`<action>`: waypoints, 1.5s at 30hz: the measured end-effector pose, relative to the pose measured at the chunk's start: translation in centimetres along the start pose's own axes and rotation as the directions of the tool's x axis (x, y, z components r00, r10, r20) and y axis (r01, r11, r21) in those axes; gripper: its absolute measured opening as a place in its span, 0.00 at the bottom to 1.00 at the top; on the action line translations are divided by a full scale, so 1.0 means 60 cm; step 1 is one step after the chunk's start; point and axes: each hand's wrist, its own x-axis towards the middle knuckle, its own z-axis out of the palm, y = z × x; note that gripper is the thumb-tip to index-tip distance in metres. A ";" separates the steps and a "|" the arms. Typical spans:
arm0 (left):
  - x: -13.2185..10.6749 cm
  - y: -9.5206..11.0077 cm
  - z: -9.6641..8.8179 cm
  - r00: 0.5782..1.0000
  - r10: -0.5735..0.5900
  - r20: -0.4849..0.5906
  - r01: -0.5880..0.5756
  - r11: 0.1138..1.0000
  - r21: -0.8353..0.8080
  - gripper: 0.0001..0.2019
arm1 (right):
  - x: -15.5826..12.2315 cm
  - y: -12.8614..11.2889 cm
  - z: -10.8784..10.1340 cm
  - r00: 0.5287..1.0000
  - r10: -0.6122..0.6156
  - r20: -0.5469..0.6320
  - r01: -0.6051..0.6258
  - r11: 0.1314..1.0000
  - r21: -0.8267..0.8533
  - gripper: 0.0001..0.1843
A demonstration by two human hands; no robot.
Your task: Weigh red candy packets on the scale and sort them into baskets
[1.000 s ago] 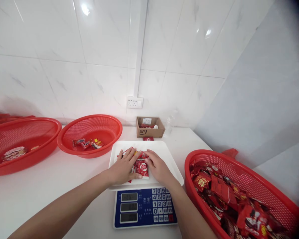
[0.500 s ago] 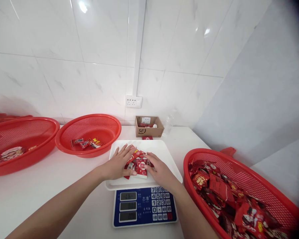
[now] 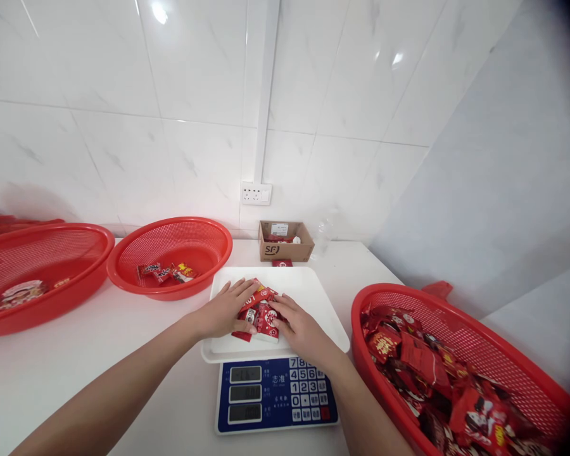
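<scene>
A small pile of red snack packets [image 3: 267,321] lies on the white weighing pan [image 3: 320,304] of a digital scale. My left hand [image 3: 225,310] curves around the pile's left side, its fingers over the far packets and its thumb at the near edge. From the right, my right hand [image 3: 298,324] presses its fingertips and thumb against the same packets. Both hands hold the pile between them, low on the pan. Parts of the packets are hidden beneath the fingers. Below the pan, the scale's blue panel [image 3: 278,389] shows displays and number keys.
On the right stands a red mesh basket [image 3: 375,292] full of red packets. Two more red baskets stand left: a nearer-centre basket [image 3: 171,294] with a few packets, and a far-left basket [image 3: 52,310]. A cardboard box [image 3: 292,252] and clear plastic [image 3: 323,235] sit by the wall.
My fingers have drawn in slightly around the packets, and the near packets have shifted a little toward me and left. My left hand's fingers are closer together.
</scene>
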 end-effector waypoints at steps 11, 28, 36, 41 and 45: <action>-0.004 0.001 -0.028 0.994 0.010 0.104 0.000 0.995 -0.097 0.42 | -0.004 -0.001 -0.013 0.997 0.007 0.079 -0.007 1.000 0.011 0.24; -0.056 -0.017 -0.033 0.969 -0.156 -0.191 0.155 0.988 -0.021 0.34 | -0.051 0.018 -0.018 0.993 0.059 -0.104 -0.065 0.996 -0.063 0.21; -0.151 -0.106 -0.042 0.804 -0.334 -0.492 0.416 0.907 0.063 0.31 | -0.122 0.037 -0.003 0.943 0.006 -0.331 -0.030 0.997 -0.067 0.16; -0.202 -0.155 -0.043 0.676 -0.477 -0.561 0.587 0.809 0.019 0.29 | -0.147 0.053 0.007 0.928 -0.039 -0.371 -0.015 0.990 -0.140 0.15; -0.220 -0.171 -0.047 0.639 -0.559 -0.528 0.662 0.750 0.008 0.25 | -0.152 0.059 0.008 0.930 -0.069 -0.362 -0.002 0.981 -0.193 0.16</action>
